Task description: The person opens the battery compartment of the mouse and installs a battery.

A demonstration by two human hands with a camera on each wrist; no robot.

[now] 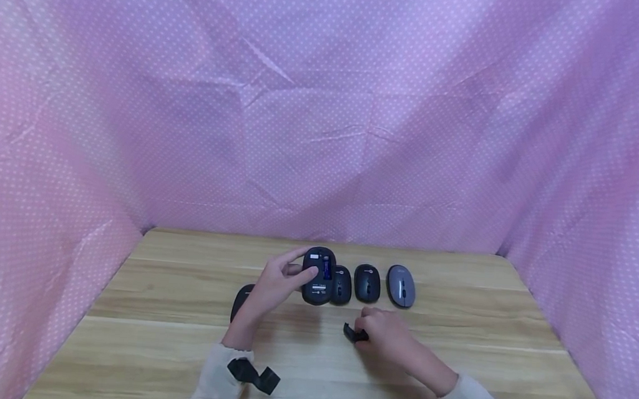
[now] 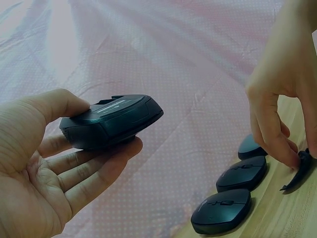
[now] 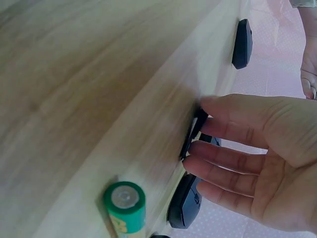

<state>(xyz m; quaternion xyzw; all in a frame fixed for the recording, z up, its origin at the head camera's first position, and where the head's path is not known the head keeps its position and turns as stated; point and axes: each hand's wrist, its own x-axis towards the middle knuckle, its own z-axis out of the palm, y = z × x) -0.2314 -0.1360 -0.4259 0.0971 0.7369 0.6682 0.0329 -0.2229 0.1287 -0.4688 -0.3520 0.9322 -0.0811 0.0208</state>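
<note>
My left hand (image 1: pixel 274 287) grips a dark computer mouse (image 1: pixel 316 293) by its sides, raised over the table, thumb on its underside. That underside faces me, with the battery compartment uncovered and something blue (image 1: pixel 327 268) lying in it. Lower and to the right, my right hand (image 1: pixel 390 335) pinches a thin, curved black battery cover (image 1: pixel 351 334) between thumb and fingers, close over the wood. In the right wrist view a green battery (image 3: pixel 125 203) stands near that hand; the head view does not show it.
Beyond my hands two black mice (image 1: pixel 341 287) (image 1: pixel 367 285) and a grey one (image 1: pixel 401 287) stand in a row. Another dark mouse (image 1: pixel 241 298) sits partly behind my left wrist. The wooden table (image 1: pixel 305 386) is bordered by a pink dotted cloth (image 1: pixel 325 131).
</note>
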